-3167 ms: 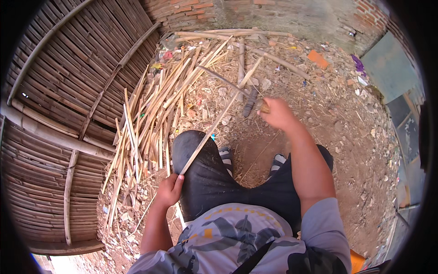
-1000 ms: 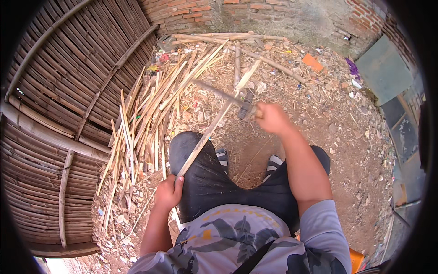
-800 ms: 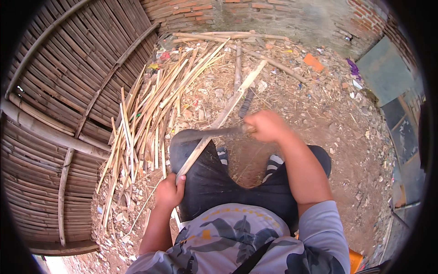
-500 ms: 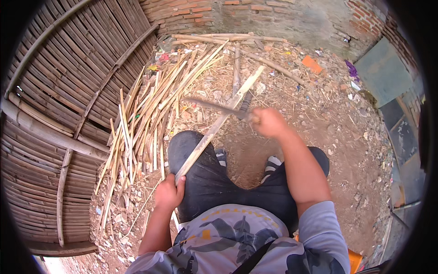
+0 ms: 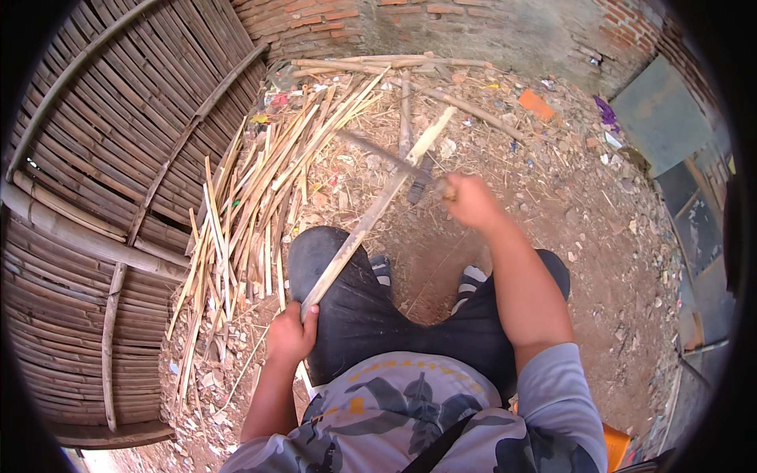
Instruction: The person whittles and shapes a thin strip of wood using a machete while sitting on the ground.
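I sit on the ground with my knees apart. My left hand [image 5: 290,334] grips the near end of a long split bamboo strip [image 5: 377,209] that runs across my left thigh and up toward the far right. My right hand [image 5: 471,200] is closed on the handle of a long blade [image 5: 377,154]. The blade stretches left from my fist, blurred, and crosses the strip near its far end.
A heap of split bamboo strips [image 5: 260,205] lies left of my legs. A woven bamboo panel [image 5: 102,158] fills the left side. A brick wall [image 5: 441,24] stands ahead, dark boards [image 5: 670,134] lean at the right, and litter and chips cover the dirt.
My right hand swung the blade down onto the strip and has lifted it back up and right. My left hand has kept its hold on the strip.
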The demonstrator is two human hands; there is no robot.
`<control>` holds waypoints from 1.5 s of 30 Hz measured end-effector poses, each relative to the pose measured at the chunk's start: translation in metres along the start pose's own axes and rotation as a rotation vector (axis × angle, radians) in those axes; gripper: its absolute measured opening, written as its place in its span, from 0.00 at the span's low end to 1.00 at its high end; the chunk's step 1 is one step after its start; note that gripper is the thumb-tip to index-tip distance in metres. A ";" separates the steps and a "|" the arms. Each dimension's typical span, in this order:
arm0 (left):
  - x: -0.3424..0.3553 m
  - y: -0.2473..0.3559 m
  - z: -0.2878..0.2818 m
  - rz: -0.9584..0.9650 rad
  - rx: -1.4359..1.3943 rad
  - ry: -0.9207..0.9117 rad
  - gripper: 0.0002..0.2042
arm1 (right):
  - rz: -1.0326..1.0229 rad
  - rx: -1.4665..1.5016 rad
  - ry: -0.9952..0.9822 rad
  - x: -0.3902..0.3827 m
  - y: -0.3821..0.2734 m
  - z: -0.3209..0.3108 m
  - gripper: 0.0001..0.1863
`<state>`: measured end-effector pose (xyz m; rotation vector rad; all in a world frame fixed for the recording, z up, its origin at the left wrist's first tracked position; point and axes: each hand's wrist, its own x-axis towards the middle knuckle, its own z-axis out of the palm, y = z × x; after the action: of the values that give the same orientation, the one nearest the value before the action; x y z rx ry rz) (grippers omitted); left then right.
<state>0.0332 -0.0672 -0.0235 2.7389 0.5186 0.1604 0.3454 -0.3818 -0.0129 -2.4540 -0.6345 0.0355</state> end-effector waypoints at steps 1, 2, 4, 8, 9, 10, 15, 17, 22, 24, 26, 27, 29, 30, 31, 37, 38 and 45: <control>0.000 -0.001 0.001 -0.004 -0.002 -0.008 0.21 | -0.096 0.008 -0.001 -0.006 -0.013 0.009 0.11; 0.000 -0.003 0.002 -0.009 -0.003 -0.015 0.21 | -0.194 0.016 -0.003 -0.009 -0.023 0.014 0.11; 0.001 -0.002 -0.001 -0.021 -0.025 -0.032 0.22 | -0.311 -0.211 -0.116 -0.012 -0.045 0.002 0.11; 0.004 0.001 -0.013 -0.017 -0.101 -0.087 0.23 | -0.185 -0.120 -0.130 -0.003 -0.023 -0.010 0.12; 0.007 0.001 -0.014 -0.007 -0.121 -0.095 0.23 | -0.104 -0.079 -0.100 0.002 -0.010 -0.011 0.12; 0.008 0.002 -0.015 -0.005 -0.111 -0.096 0.23 | -0.019 -0.042 -0.068 0.006 0.002 -0.013 0.11; 0.008 -0.005 -0.012 0.010 -0.125 -0.092 0.22 | -0.030 -0.025 -0.065 -0.001 -0.020 -0.013 0.12; 0.009 -0.007 -0.010 0.016 -0.155 -0.102 0.23 | -0.197 -0.076 -0.118 -0.010 -0.034 -0.007 0.12; 0.009 -0.008 -0.012 0.007 -0.172 -0.123 0.23 | -0.238 -0.112 -0.214 -0.006 -0.033 -0.016 0.12; 0.012 -0.008 -0.008 0.017 -0.161 -0.097 0.23 | -0.101 -0.017 -0.130 0.005 -0.003 -0.016 0.12; 0.015 -0.007 -0.007 0.022 -0.151 -0.097 0.23 | 0.050 -0.033 0.017 0.015 0.022 -0.020 0.12; 0.015 -0.009 -0.007 0.020 -0.144 -0.100 0.23 | 0.066 -0.006 0.004 0.014 0.016 -0.022 0.12; 0.015 -0.012 -0.006 0.022 -0.143 -0.100 0.23 | 0.101 0.048 -0.019 0.010 0.002 -0.022 0.11; 0.014 -0.013 -0.005 0.022 -0.145 -0.104 0.23 | 0.002 0.036 -0.032 0.006 -0.005 -0.016 0.11; 0.014 -0.013 -0.005 0.020 -0.156 -0.115 0.23 | -0.096 0.024 -0.048 0.002 -0.012 -0.007 0.12; 0.013 -0.010 -0.009 -0.004 -0.130 -0.144 0.23 | -0.211 -0.070 -0.193 0.001 -0.018 -0.011 0.12; 0.013 -0.010 -0.008 -0.009 -0.113 -0.137 0.23 | -0.160 0.036 -0.177 0.006 -0.001 -0.010 0.12; 0.015 -0.015 -0.006 0.043 -0.119 -0.103 0.23 | 0.047 0.070 -0.117 0.005 -0.009 -0.015 0.12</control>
<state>0.0410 -0.0471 -0.0226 2.6266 0.4089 0.0577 0.3485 -0.3814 0.0055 -2.4118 -0.6146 0.2176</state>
